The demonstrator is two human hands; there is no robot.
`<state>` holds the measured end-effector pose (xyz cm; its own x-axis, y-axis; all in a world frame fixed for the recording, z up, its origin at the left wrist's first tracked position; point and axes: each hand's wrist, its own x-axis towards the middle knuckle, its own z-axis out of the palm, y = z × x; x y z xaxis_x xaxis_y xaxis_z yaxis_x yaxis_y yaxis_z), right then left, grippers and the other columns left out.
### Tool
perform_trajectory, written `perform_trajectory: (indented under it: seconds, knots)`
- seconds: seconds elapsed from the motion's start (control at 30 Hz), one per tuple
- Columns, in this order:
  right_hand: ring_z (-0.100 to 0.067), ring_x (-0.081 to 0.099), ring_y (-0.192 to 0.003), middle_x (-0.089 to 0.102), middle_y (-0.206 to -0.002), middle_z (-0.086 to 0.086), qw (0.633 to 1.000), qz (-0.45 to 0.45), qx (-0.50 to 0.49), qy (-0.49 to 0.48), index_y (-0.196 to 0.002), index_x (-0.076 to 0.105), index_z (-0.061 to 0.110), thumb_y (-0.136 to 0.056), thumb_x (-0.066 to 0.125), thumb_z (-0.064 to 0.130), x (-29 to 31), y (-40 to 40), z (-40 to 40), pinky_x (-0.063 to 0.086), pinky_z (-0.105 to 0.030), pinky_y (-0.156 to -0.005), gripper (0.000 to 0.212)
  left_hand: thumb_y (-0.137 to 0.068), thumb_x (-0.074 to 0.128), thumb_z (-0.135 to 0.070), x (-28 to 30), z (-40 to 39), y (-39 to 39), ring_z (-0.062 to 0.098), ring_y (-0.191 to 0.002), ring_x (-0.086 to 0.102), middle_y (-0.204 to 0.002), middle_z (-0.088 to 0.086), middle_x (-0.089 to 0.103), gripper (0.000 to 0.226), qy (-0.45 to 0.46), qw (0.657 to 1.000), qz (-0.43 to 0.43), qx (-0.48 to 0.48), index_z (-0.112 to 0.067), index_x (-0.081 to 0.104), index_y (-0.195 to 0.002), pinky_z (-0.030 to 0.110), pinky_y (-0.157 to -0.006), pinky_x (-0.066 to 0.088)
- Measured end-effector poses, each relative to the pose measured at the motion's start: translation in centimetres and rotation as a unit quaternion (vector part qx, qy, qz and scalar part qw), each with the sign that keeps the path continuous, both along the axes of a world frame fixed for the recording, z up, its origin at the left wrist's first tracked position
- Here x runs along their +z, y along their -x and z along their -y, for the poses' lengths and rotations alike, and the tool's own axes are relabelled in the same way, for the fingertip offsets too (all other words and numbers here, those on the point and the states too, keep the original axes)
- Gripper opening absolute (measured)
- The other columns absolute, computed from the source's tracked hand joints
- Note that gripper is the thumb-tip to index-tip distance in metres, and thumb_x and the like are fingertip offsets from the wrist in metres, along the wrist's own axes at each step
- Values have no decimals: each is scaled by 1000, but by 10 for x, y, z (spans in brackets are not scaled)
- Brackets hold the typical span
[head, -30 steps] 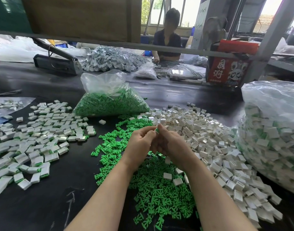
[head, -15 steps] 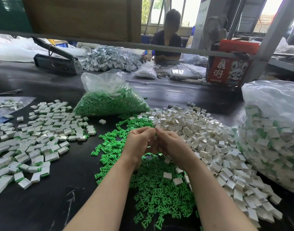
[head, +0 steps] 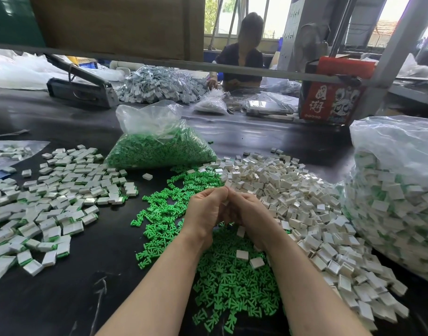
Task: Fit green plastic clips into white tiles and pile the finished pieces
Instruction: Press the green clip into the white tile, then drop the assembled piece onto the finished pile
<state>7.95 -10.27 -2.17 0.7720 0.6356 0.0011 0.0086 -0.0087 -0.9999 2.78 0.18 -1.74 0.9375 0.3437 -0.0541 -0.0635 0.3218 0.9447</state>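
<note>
Since a second ago we see little change: our left hand (head: 208, 209) and right hand (head: 250, 213) have stayed pressed together above the loose green clips (head: 232, 282), with fingers curled inward. A sliver of a white piece (head: 225, 202) shows between them; which hand grips it we cannot tell. The person (head: 242, 61) across the counter (head: 62, 299) has shifted one hand slightly.

On the black counter, finished pieces (head: 50, 202) lie spread to the left, bare white tiles (head: 305, 214) heap to the right, touching the clips. A bag of clips (head: 159, 146) sits behind, and a large bag of finished pieces (head: 397, 202) stands far right. A red box (head: 329, 100) and windows lie beyond.
</note>
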Motion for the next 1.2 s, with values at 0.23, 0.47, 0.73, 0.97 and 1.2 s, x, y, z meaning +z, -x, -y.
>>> perform_trajectory:
  seconds: [0.23,0.47,0.73,0.97,1.2]
  knots:
    - [-10,52,-58,57,-65,-1,1000,-4,-9,-5,-100,59,-16,-95,55,41,-3,-4,2,44,-19,-55,58,-90,56,-6,2,3,0,15,-45,49,-53,3,56,40,-6,1000,11,-2,-17,68,-53,25,-43,43]
    - [-7,56,-58,61,-65,3,1000,1,4,-16,-108,59,-16,-88,57,47,-2,-2,2,46,-18,-55,67,-89,56,-4,2,2,1,14,-47,49,-56,5,57,35,-3,1000,20,-5,-15,69,-58,28,-47,42]
    - [-9,52,-58,63,-69,1,999,6,34,-30,-103,66,-1,-97,27,61,0,-3,-2,40,-18,-54,74,-91,56,-8,-4,-14,-1,16,-50,54,-57,-1,60,20,-7,998,-1,-60,3,71,-99,25,-51,50]
    - [-14,50,-51,59,-62,-10,997,29,-75,-10,-74,66,4,-101,41,40,4,-7,3,42,-22,-58,52,-91,65,-16,-1,-46,2,18,-87,72,-94,6,77,14,-67,997,-20,13,-9,74,-99,33,-79,51]
    - [-6,41,-40,58,-56,-2,958,195,-170,120,-77,69,6,-99,54,23,11,-12,10,37,-26,-48,32,-83,76,-24,-6,-108,32,12,-61,56,-66,-12,59,7,-457,813,-206,294,-24,69,-83,21,-51,34]
